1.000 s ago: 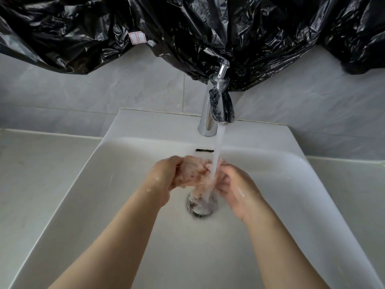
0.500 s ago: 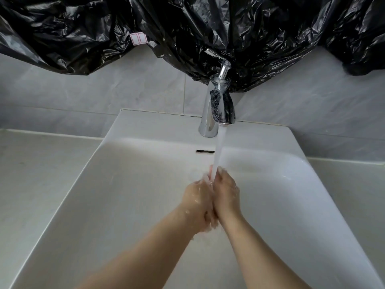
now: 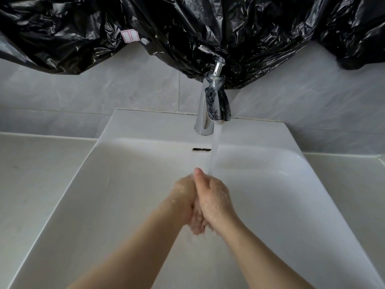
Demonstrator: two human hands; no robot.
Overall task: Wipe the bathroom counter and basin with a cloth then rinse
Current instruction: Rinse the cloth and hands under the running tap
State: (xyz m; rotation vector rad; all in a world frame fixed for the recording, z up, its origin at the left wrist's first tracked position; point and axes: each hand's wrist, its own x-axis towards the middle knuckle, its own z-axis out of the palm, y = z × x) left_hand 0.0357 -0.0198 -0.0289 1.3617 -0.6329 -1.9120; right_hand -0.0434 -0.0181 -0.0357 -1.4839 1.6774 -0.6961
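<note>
Head: cloth (image 3: 197, 223) lengthwise, tail toward cam

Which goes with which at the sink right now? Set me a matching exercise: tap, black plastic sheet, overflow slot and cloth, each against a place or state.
Things:
A. tap
B. black plastic sheet
C. overflow slot
D. cloth

Places or states:
1. in the basin's back wall, just left of the stream
2. squeezed between the left hand and right hand
3. draped across the tiled wall
4. running, water landing on the right hand

Pairs: A-4, B-3, C-1, D-2.
</note>
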